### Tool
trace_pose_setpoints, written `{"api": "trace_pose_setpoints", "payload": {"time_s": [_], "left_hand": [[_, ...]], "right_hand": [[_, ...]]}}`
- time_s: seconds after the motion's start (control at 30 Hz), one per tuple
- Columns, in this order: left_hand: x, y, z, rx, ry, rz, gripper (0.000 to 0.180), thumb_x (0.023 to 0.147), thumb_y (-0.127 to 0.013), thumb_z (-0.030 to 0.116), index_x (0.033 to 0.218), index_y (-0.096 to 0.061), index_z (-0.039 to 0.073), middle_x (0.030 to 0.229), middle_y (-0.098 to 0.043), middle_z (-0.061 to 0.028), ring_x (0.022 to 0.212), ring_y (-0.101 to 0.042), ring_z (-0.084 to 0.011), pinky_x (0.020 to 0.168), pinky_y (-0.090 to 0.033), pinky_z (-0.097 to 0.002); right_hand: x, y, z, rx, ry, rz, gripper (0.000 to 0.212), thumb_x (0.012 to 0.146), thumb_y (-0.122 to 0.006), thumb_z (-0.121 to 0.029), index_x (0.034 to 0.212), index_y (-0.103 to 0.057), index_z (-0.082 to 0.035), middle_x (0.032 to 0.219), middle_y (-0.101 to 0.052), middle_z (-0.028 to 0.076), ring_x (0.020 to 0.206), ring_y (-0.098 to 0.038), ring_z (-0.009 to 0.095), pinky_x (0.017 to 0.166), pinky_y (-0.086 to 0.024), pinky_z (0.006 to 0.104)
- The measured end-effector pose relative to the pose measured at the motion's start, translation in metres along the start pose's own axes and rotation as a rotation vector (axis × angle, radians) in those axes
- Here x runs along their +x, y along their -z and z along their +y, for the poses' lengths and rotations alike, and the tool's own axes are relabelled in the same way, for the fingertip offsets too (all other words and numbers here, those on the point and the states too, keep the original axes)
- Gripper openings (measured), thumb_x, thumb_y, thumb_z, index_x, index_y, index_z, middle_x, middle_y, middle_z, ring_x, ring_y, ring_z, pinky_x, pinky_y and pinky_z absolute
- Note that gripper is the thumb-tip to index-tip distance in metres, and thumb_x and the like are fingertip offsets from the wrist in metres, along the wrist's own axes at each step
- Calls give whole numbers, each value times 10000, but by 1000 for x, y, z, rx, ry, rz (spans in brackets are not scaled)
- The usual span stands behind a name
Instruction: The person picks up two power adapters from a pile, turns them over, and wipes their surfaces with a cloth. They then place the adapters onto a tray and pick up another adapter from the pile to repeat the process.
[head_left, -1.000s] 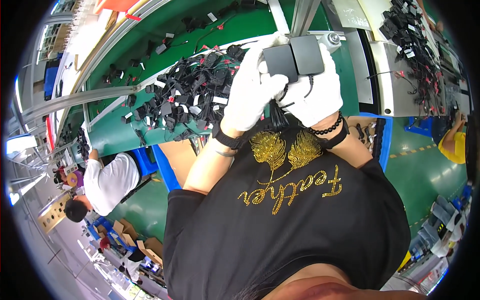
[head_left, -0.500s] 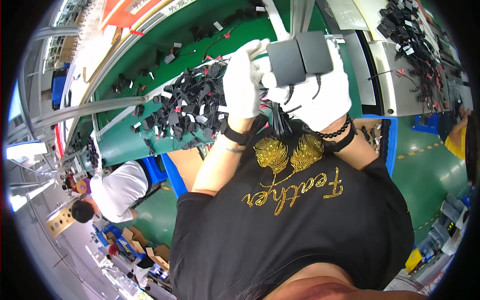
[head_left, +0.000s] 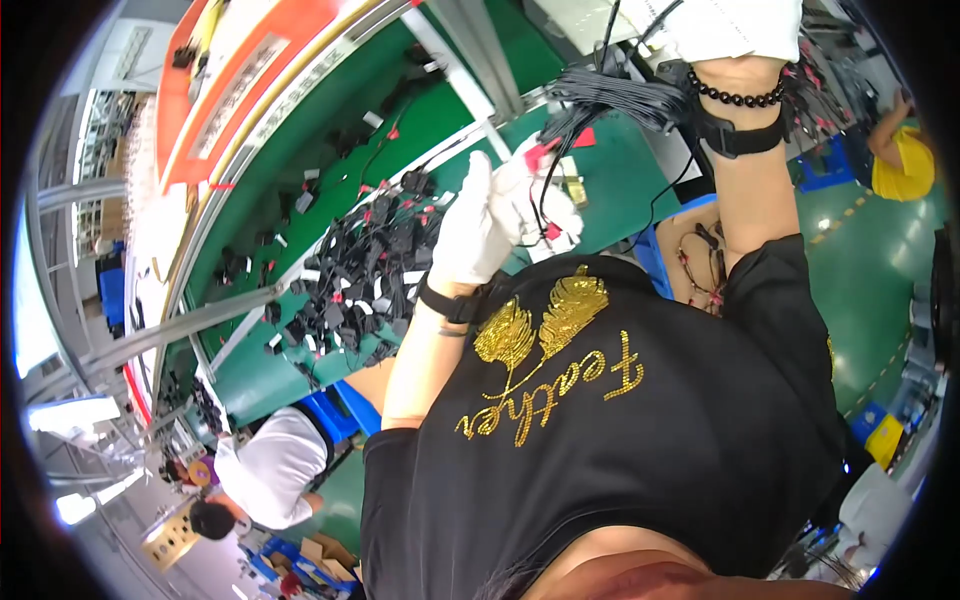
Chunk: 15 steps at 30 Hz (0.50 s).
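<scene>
My left hand [head_left: 478, 222], in a white glove, is above the green bench with its fingers curled round the end of a thin black cable [head_left: 543, 197]. Red pieces [head_left: 552, 231] show beside those fingers. Stretched to the upper right is my right hand [head_left: 735, 28], also white-gloved; its fingers are cut off by the picture's edge, so its grip is hidden. A bundled coil of black cable [head_left: 630, 98] hangs beside the right wrist, with leads running up beside that hand. I cannot make out the two black power adapters here.
Heaped black adapters and cables [head_left: 365, 255] lie left of my left hand on the green bench [head_left: 255, 375]. A metal rail [head_left: 180, 325] crosses at the left. Below the bench stands a blue-rimmed box [head_left: 655, 262] with cables. Co-workers are at left [head_left: 275, 470] and far right [head_left: 900, 160].
My right hand has moved from the middle to the upper right, away from my left hand. The two adapters have gone from clear sight. My left hand has shifted slightly down and now has cable in it.
</scene>
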<state>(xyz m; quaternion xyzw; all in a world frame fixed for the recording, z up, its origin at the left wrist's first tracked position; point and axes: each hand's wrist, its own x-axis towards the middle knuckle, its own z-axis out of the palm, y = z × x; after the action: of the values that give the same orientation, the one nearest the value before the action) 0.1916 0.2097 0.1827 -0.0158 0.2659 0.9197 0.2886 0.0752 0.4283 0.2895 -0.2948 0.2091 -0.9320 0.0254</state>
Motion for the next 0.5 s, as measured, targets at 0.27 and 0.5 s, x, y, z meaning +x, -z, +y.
{"api": "trace_pose_setpoints", "payload": {"time_s": [0.27,0.5], "left_hand": [[33,-12,-14,445,-79,-82,646,937,-394,452,1338,-321,-50,1352,-394,-219,1206,-451,-305,1032,-324,-393],[39,8,-21,704,-56,63,579,937,-444,366,1296,-386,-84,1247,-507,-217,1114,-536,-311,992,-388,-417]], "right_hand": [[7,30,-97,-370,239,129,542,920,-337,-504,1062,-540,-22,950,-602,161,791,-576,299,688,-495,393],[24,59,-207,-843,573,504,499,857,-494,-503,1084,-545,-61,939,-612,156,810,-581,293,686,-476,377]]}}
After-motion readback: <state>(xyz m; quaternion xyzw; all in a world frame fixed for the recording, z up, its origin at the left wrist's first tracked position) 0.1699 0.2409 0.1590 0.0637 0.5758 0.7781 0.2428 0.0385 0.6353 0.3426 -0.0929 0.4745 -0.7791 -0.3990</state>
